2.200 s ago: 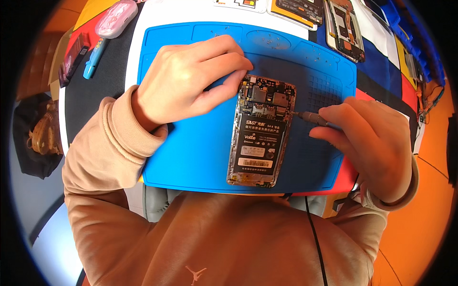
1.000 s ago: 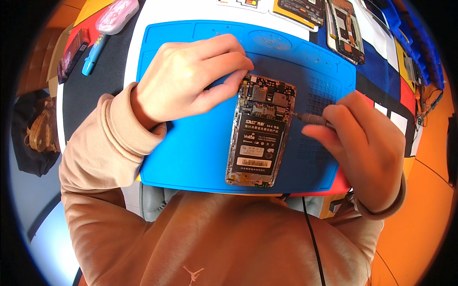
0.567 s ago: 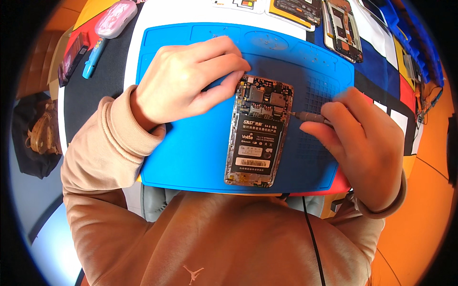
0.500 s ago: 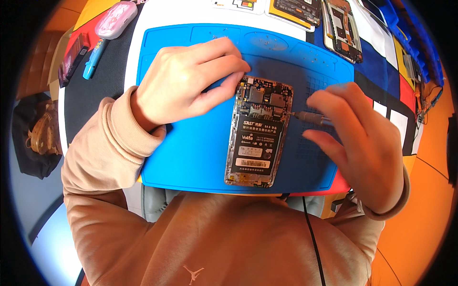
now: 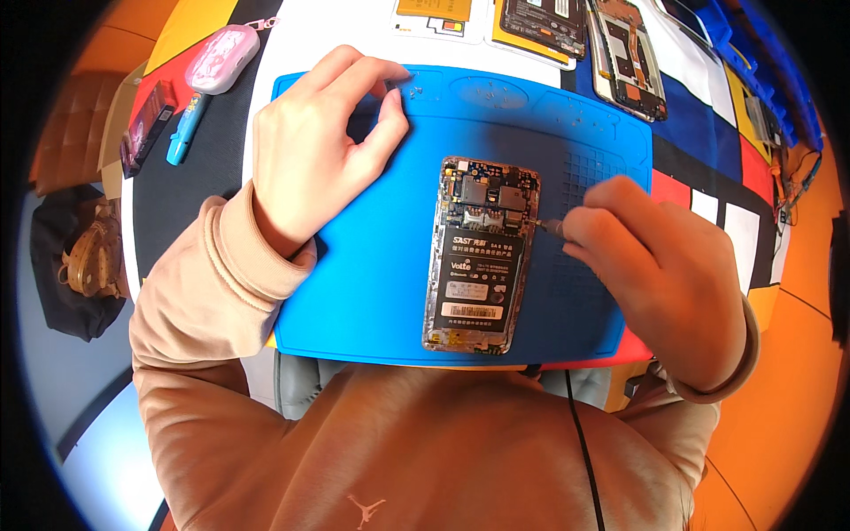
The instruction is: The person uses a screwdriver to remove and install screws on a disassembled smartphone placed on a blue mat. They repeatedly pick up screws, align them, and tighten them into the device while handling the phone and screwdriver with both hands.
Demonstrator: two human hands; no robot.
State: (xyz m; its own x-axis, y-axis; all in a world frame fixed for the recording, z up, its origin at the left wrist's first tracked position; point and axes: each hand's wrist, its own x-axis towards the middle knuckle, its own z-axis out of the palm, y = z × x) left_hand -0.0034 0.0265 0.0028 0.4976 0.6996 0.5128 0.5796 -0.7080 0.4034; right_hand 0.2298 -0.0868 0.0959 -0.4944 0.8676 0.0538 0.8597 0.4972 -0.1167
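An opened phone [image 5: 481, 257] lies on a blue work mat [image 5: 363, 283], its circuit board bare at the far end and a black battery filling the near part. My right hand [image 5: 655, 265] is closed round a slim screwdriver [image 5: 550, 227], whose tip meets the phone's right edge beside the board. Most of the handle is hidden by the fingers. Away from the phone, my left hand [image 5: 328, 137] hovers over the mat's far left corner, thumb and forefinger nearly together. A small dark spot shows between them, too small to name.
Tiny screws [image 5: 413, 91] and other bits sit in the mat's far compartments. Beyond the mat lie a dismantled phone frame [image 5: 630, 57] and another opened phone [image 5: 544, 26]. On the left are a pink case [image 5: 223, 60], a blue pen-like item [image 5: 184, 133] and a dark box [image 5: 149, 128]. Blue bins stand far right.
My left hand has left the phone's top corner and moved away toward the mat's far left. My right fingers, spread round the screwdriver before, have closed in on it. The phone appears slightly lower.
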